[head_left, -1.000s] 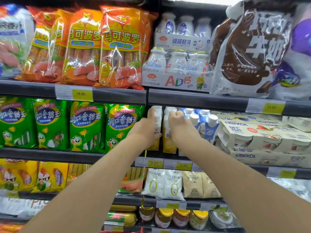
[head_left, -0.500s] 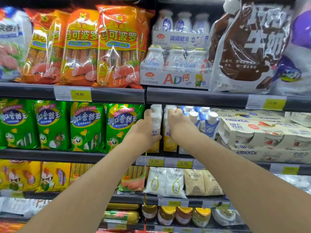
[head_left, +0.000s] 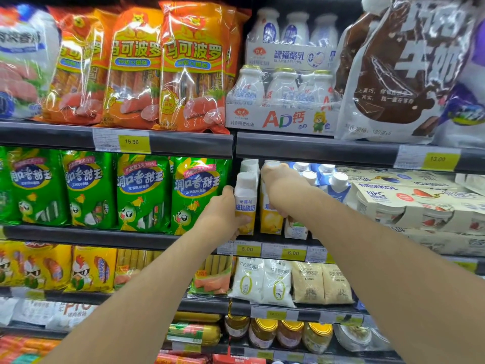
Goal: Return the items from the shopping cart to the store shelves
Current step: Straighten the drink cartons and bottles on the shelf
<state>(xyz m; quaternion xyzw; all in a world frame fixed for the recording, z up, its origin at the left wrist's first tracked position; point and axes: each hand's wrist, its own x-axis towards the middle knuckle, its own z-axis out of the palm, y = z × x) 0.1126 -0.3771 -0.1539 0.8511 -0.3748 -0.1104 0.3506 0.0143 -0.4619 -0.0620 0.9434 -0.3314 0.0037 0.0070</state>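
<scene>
Count: four green plastic corn-sausage bags (head_left: 143, 191), three orange plastic ham-sausage bags (head_left: 193, 67), four yellow-lidded glass jars (head_left: 263, 333), two hands (head_left: 223, 215).

On the middle shelf (head_left: 199, 239), the opening under the upper shelf edge (head_left: 315, 151) is tight: green sausage bags (head_left: 196, 193) crowd the left, blue-white cartons (head_left: 338, 185) and yogurt multipacks (head_left: 409, 203) the right. Both hands, left (head_left: 223, 214) and right (head_left: 280, 187), fill the gap around the front yellow-and-white bottles (head_left: 245, 203).
</scene>
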